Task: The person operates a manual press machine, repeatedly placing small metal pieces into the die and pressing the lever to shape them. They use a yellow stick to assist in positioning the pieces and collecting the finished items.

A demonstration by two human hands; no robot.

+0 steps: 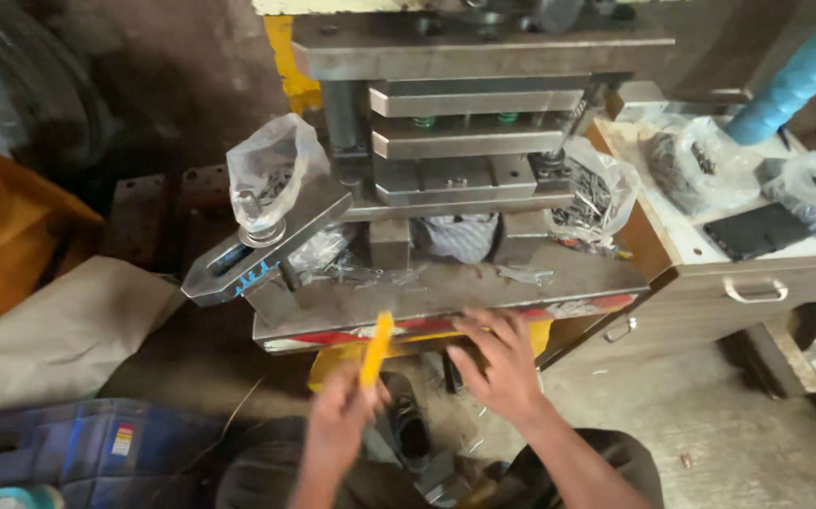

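The left hand [340, 419] was closed around a yellow stick [376, 349], which stood tilted with its top against the front edge of the steel press table [577, 273]. The right hand [497, 363] lay open, fingers spread, holding nothing, its fingertips on the same front edge, just beside the stick. Small metal pieces [521, 274] lay farther back on the table, and a plastic bag [271, 170] sat at its left corner.

Left hand [337, 419] and yellow stick [377, 349] blurred; press [483, 113] top cut off
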